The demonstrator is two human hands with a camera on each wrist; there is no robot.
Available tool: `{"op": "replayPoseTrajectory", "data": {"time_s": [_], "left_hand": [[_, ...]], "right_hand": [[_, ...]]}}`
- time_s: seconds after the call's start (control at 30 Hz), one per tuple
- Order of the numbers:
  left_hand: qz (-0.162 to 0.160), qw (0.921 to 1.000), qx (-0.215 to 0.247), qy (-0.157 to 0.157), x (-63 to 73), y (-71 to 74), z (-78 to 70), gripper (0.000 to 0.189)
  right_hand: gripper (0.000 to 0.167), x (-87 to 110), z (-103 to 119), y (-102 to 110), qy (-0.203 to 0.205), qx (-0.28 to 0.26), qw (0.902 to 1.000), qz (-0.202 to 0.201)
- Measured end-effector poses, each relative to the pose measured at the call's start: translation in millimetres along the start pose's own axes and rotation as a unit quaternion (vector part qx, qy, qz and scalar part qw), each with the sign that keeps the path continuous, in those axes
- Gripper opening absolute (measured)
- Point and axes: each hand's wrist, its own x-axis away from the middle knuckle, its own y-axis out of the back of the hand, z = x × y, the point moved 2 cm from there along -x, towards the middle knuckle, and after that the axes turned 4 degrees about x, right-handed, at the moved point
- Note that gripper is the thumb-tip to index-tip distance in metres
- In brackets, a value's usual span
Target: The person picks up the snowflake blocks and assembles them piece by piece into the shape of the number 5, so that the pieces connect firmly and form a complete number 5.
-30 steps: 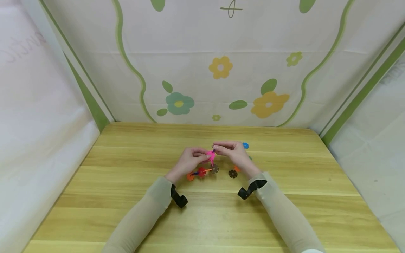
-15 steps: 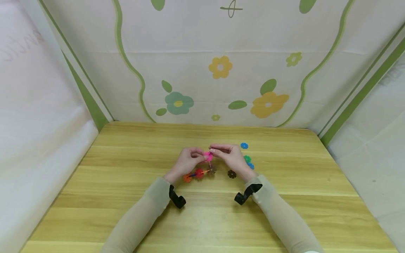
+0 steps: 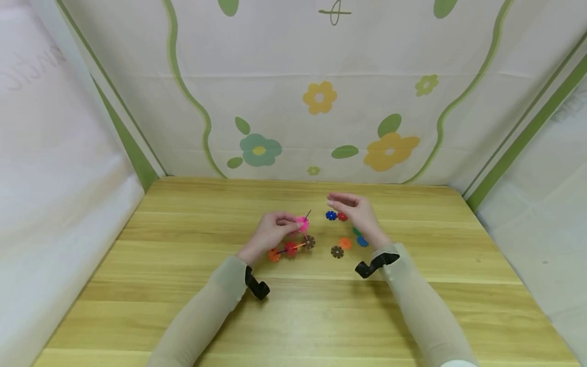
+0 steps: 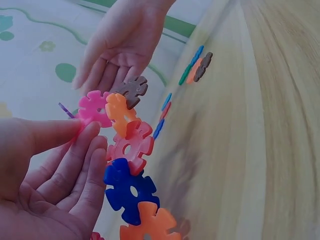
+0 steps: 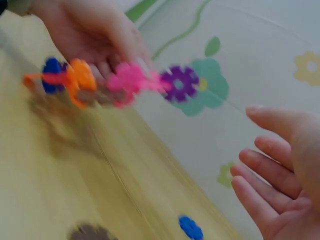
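Observation:
My left hand (image 3: 272,232) pinches a pink flower-shaped disc (image 3: 302,223) between thumb and fingers. That disc belongs to a chain of slotted plastic discs joined edge to edge. A purple disc (image 5: 180,83) stands at the pink end. Along the chain come a brown disc (image 3: 310,242), an orange disc (image 4: 120,114), a red disc (image 3: 291,248), a dark blue disc (image 4: 130,190) and another orange disc (image 3: 274,255). Apart from the chain, my right hand (image 3: 356,210) hovers near loose discs, with relaxed fingers and nothing between them.
Loose discs lie on the wooden table (image 3: 293,316) to the right: a dark blue disc (image 3: 331,215), a red disc (image 3: 342,216), an orange disc (image 3: 345,243), a brown disc (image 3: 337,252), a blue disc (image 3: 363,241) and a partly hidden green disc (image 3: 356,231). A flowered cloth (image 3: 275,61) hangs behind.
My right hand has let go of the purple disc, which stays on the pink one, and has moved right and away. The left hand keeps its pinch in nearly the same place.

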Motion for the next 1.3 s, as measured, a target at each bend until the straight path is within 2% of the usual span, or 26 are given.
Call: {"op": "replayPoseTrajectory", "data": {"time_s": [0.1, 0.23, 0.47, 0.73, 1.1, 1.3], "left_hand": [[0.001, 1.0, 0.005, -0.004, 0.2, 0.7, 0.6, 0.018], [0.007, 0.9999, 0.009, -0.005, 0.4, -0.3, -0.5, 0.018], [0.006, 1.0, 0.003, 0.006, 0.3, -1.0, -0.4, 0.021], [0.008, 0.9997, 0.021, -0.006, -0.3, -1.0, 0.4, 0.02], [0.007, 0.9999, 0.013, -0.004, 1.3, -1.4, -2.2, 0.021], [0.011, 0.9998, 0.017, -0.002, 2.5, -1.0, -3.0, 0.02]], "right_hand": [[0.051, -4.4, -8, 12, -0.016, 0.044, 0.9989, 0.0], [0.051, -9.6, -20, 17, -0.028, 0.101, 0.9944, 0.016], [0.047, -12.1, -30, 13, -0.006, 0.189, 0.9814, 0.031], [0.033, -15.0, -32, 11, 0.017, 0.263, 0.9638, 0.043], [0.032, -20.8, -32, 9, 0.008, 0.263, 0.9627, 0.064], [0.027, -19.4, -29, 6, 0.008, 0.224, 0.9725, 0.062]]}}
